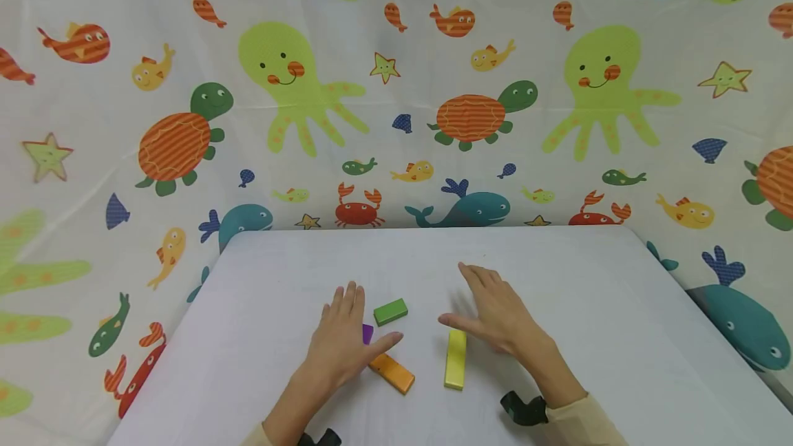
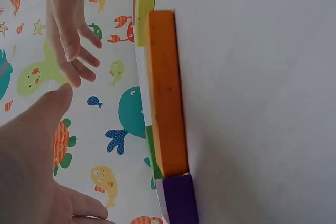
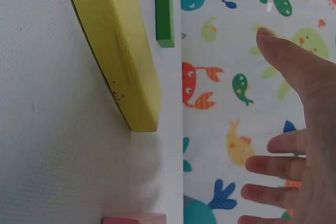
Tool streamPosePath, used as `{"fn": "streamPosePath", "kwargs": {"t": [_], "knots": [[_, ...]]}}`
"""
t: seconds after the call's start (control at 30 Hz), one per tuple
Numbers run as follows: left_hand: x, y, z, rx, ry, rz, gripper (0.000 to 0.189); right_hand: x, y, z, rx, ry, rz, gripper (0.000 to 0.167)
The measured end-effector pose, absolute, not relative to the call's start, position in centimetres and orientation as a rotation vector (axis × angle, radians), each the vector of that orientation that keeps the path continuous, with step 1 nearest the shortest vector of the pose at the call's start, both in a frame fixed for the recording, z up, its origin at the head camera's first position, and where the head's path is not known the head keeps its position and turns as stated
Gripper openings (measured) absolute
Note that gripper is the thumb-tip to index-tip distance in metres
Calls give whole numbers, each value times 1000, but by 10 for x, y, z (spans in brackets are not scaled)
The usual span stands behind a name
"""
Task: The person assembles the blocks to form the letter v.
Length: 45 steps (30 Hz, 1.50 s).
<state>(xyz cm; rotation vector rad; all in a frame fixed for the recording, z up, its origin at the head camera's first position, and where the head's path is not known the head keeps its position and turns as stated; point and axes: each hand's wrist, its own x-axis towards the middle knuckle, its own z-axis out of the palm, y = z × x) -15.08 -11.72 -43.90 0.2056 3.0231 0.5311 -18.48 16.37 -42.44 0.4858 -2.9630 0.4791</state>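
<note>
My left hand hovers over the white table, fingers straight and thumb spread, holding nothing. Below its thumb lies an orange block, and a purple block is partly covered by the hand. In the left wrist view, the purple block adjoins the end of the orange block. A short green block lies just beyond. My right hand is also raised, with fingers extended and nothing held. A yellow block lies under its thumb. A pink block shows only in the right wrist view.
A white table runs back to a hanging cloth printed with sea animals. Black wrist devices sit at both forearms, near the sleeves.
</note>
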Motion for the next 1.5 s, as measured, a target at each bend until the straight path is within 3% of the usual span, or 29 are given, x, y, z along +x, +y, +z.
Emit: {"fn": "streamPosePath", "kwargs": {"t": [0.93,1.5], "knots": [[-122,-97,-449,247,2990,457,108,-190,166,-430,694,-3039,442,101],[-109,-93,-456,401,3210,329,98,-193,164,-435,702,-3143,407,100]]}}
